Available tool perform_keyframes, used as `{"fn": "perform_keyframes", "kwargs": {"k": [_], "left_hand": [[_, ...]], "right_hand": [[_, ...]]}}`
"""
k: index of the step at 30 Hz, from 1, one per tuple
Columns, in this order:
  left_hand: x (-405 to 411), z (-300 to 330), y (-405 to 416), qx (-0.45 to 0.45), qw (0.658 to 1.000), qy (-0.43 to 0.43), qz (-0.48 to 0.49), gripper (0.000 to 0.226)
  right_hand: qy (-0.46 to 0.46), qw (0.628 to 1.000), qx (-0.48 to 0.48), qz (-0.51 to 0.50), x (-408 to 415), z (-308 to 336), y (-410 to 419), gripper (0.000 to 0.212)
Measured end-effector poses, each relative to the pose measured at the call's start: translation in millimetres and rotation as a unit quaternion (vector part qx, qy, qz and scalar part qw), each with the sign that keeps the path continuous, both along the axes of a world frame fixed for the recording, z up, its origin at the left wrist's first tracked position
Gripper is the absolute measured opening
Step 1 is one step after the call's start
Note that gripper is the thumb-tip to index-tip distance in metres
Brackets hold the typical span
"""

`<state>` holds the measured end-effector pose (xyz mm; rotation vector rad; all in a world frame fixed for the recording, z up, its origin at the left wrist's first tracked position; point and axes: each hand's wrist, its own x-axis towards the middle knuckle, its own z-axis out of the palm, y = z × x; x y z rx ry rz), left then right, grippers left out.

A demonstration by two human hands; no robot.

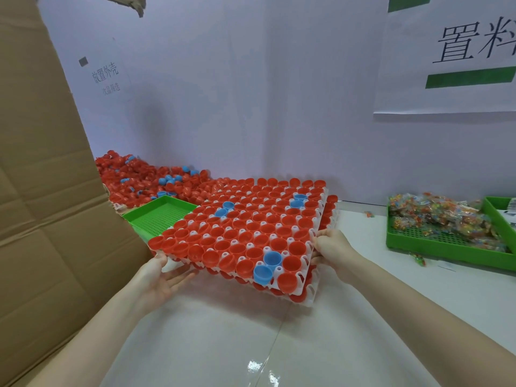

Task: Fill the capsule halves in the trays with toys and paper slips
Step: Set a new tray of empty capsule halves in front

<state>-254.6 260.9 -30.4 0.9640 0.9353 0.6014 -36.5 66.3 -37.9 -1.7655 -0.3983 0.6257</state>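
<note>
A tall cardboard sheet (42, 191) stands at nine o'clock, leaning in over the left side of the white worktop (223, 344) and hiding whatever lies behind it. At ten o'clock, against the pale wall, lies a loose heap of capsule halves (139, 177) (mostly red, a few blue, too many to count). Just in front of the heap sits one green tray (156, 216), partly covered by the stack at centre. At three o'clock two more green trays meet edge to edge: the nearer one (446, 247) holds a pile of bagged toys (435, 219), the far one (499, 213) is cut off by the frame. One stray bagged toy (418, 259) lies on the worktop beside them.

At the centre is a white capsule tray (279, 270) filled with red halves and six blue ones, tilted up over a second, similar tray (312, 297) underneath; how many lie below that cannot be told. The left hand (159, 275) is palm-up with straight fingers under the tray's near left corner, thumb on its edge. The right hand (332, 247) grips the right edge, fingers curled beneath it.
</note>
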Motion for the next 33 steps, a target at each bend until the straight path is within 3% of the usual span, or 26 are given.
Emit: {"fn": "perform_keyframes", "kwargs": {"k": [15,20,33], "left_hand": [[1.5,1.8,-2.1,0.027,0.999,-0.028,-0.006,0.032],[1.6,7.8,-3.7,0.033,0.999,-0.031,-0.004,0.018],[3.5,21.8,-15.7,0.070,0.995,-0.059,-0.031,0.020]], "right_hand": [[-0.038,0.999,0.019,-0.031,5.5,-1.9,5.5,0.017],[-0.032,0.999,0.029,-0.031,7.6,1.4,4.6,0.016],[-0.013,0.998,0.061,-0.021,5.4,31.2,-20.2,0.019]]}}
